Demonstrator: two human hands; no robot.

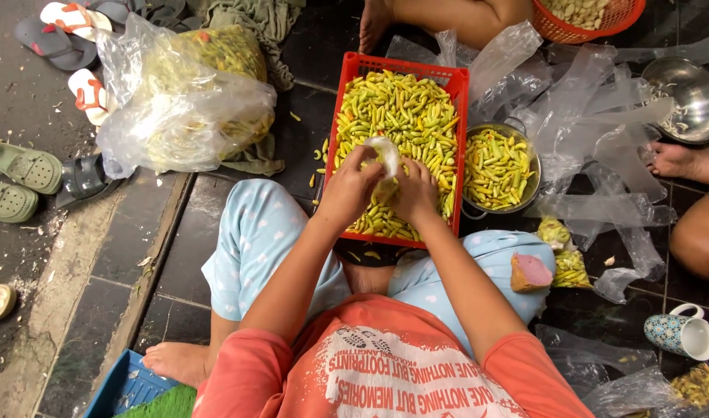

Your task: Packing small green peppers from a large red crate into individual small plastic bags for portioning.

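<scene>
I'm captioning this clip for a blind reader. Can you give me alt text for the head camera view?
Seen from above, a seated person's left hand and right hand hold a small clear plastic bag over a red crate full of yellow-green chili peppers. A metal bowl of peppers, loose plastic bags and sandals lie around on the dark tiled floor.

Red crate (346, 108), yellow-green chillies (401, 108). Light blue trousers (254, 240), white spots. Coral shirt (385, 371). Mug (668, 331) at 4 o'clock: teal, patterned. Dark floor tiles (184, 248).
</scene>
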